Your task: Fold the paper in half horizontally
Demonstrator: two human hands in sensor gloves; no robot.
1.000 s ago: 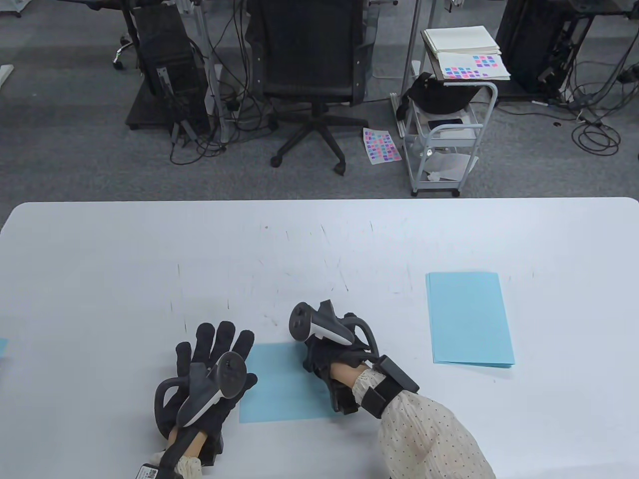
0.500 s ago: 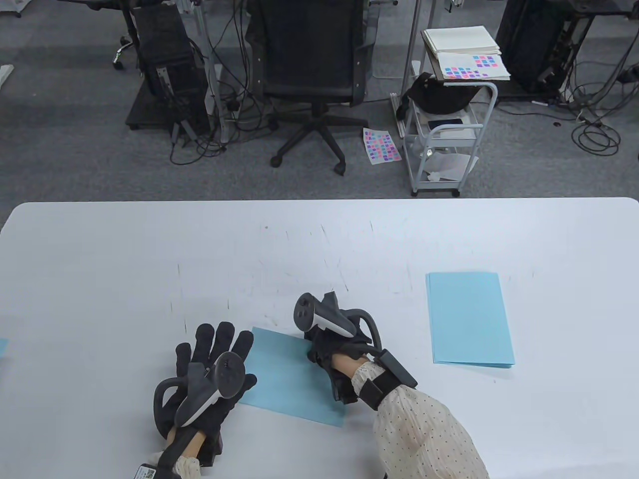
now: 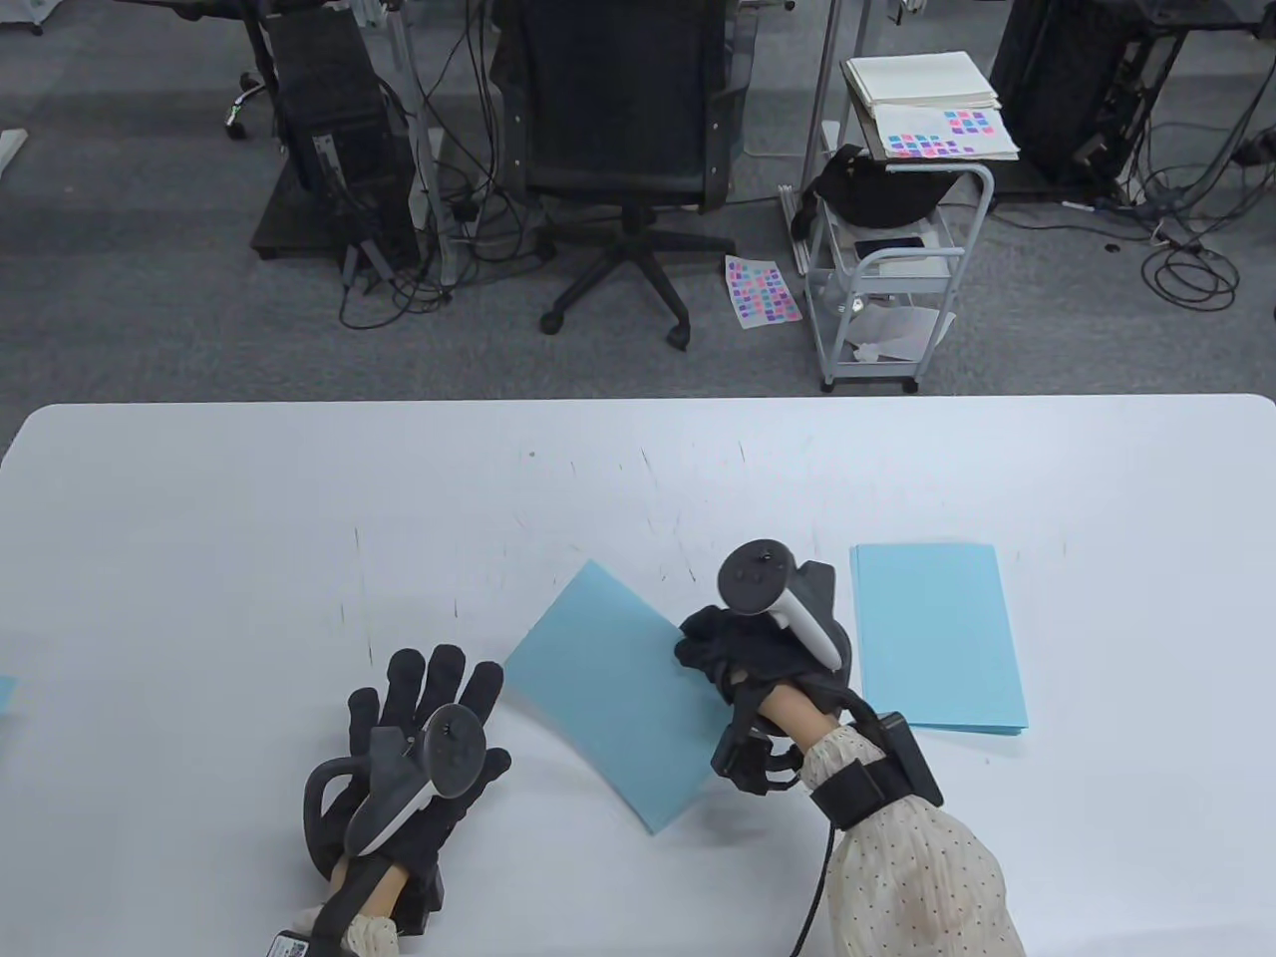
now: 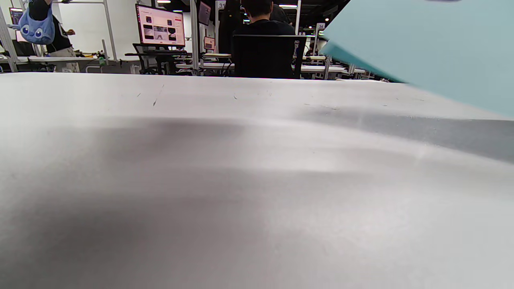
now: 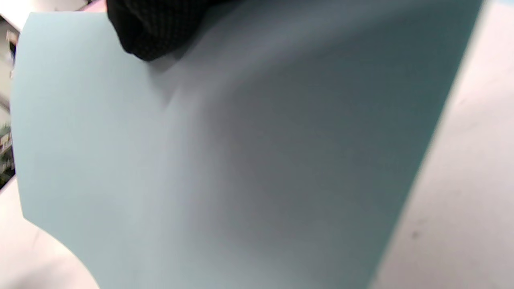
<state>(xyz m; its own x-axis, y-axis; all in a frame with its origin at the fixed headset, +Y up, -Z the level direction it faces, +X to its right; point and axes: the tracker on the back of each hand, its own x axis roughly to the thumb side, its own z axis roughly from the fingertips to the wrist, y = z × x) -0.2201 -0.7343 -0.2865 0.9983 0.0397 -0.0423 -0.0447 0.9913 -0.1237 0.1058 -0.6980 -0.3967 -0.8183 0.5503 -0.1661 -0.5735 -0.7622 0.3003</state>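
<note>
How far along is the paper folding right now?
Done: one blue sheet is apart from the stack. In hand: the right hand holds it lifted and turned; the left hand rests flat beside it. Left: no crease shows, so the fold itself.

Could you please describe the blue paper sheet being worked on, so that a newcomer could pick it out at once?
On the white table, look near the front edge, between the two black-gloved hands. The single light blue paper sheet lies there, gripped at its edge by the right hand. Unlike the squared-up stack of light blue paper to its right, it is turned diagonally and partly lifted.
</note>
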